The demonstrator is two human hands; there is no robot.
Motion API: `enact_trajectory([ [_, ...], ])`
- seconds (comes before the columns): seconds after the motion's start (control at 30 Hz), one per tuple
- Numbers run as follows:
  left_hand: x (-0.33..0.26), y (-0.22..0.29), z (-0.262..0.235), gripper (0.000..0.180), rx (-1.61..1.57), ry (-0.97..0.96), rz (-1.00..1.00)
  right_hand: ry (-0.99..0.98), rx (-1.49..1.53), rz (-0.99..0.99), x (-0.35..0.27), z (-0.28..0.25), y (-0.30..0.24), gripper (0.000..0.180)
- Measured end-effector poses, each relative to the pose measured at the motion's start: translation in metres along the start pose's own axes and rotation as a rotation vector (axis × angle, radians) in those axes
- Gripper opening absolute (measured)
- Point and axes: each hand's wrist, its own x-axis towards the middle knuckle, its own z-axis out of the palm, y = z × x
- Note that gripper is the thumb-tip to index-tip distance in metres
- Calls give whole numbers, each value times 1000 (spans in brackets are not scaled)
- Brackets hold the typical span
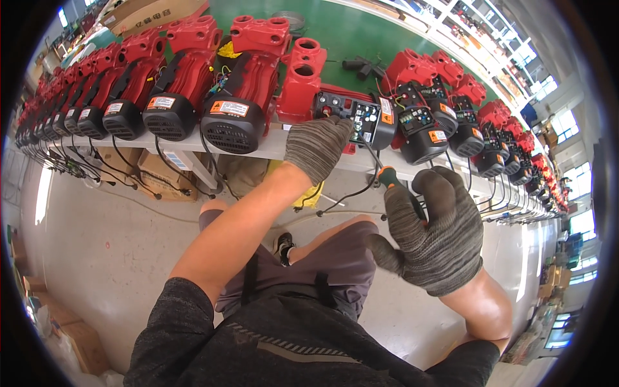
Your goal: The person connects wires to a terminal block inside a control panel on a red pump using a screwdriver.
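A red pump [300, 71] lies on the bench in front of me, its black terminal box uncovered so that a circuit board [365, 121] shows. My left hand [319, 147], in a grey knit glove, rests at the left side of that box with its fingers drawn together; whatever they pinch is hidden beneath them. In my gloved right hand [435, 229] is a screwdriver [389, 176] with an orange and dark green handle. Its shaft slants up and left to the lower edge of the board. The thumb stands away from the handle.
Red pumps with black motor covers [232, 122] line the bench on the left, their cables hanging over the front edge. More pumps [422, 122] with uncovered boards stand to the right. A black power tool [364, 66] lies behind on the green bench top. Cardboard boxes [164, 177] sit underneath.
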Motion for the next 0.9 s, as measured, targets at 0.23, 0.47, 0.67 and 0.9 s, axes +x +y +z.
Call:
enact_trajectory([
  [0.23, 1, 3, 2, 15, 21, -2, -14, -203, -24, 30, -5, -8, -6, 36],
  [0.47, -1, 2, -3, 15, 23, -10, 0, -125, 57, -162, 5, -4, 1, 37],
  [0.67, 1, 6, 0, 15, 6, 3, -21, -207, -94, 155, 8, -19, 1, 37],
  [0.9, -2, 0, -2, 17, 12, -18, -3, -329, 22, -8, 8, -18, 3, 34],
])
